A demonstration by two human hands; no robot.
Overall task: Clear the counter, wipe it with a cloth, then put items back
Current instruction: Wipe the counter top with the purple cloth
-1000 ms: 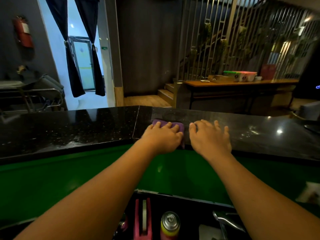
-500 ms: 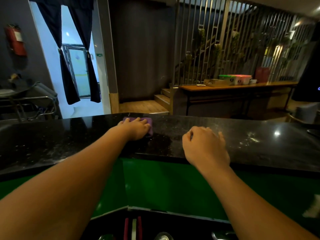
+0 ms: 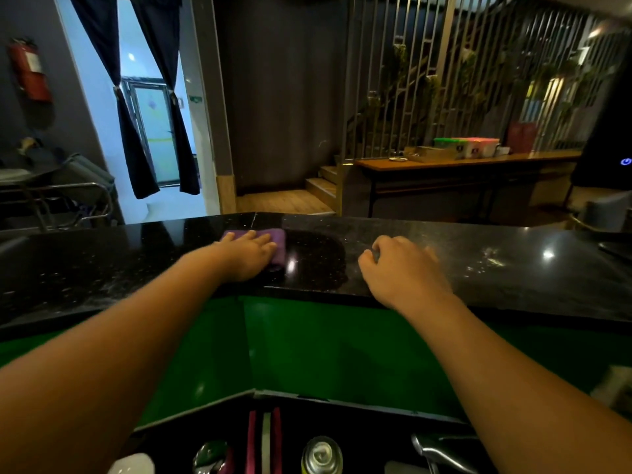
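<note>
A black speckled stone counter (image 3: 496, 278) runs across the head view. On it, near a seam in the stone, lies a folded purple cloth (image 3: 278, 242). My left hand (image 3: 248, 256) presses flat on the cloth with its fingers stretched out. A darker, wet-looking patch (image 3: 316, 260) spreads just right of the cloth. My right hand (image 3: 405, 268) rests on the counter about a hand's width further right, fingers curled under, holding nothing.
Pale smears (image 3: 489, 256) mark the counter to the right, and a dark flat object (image 3: 617, 249) lies at its far right edge. Below the green panel (image 3: 325, 350), a lower shelf holds a spray can (image 3: 321, 455), a pink tape dispenser (image 3: 263, 439) and a metal tool (image 3: 439, 453).
My left hand has slid the cloth leftward, away from my right hand, leaving a wet patch. My right hand's fingers went from flat to curled.
</note>
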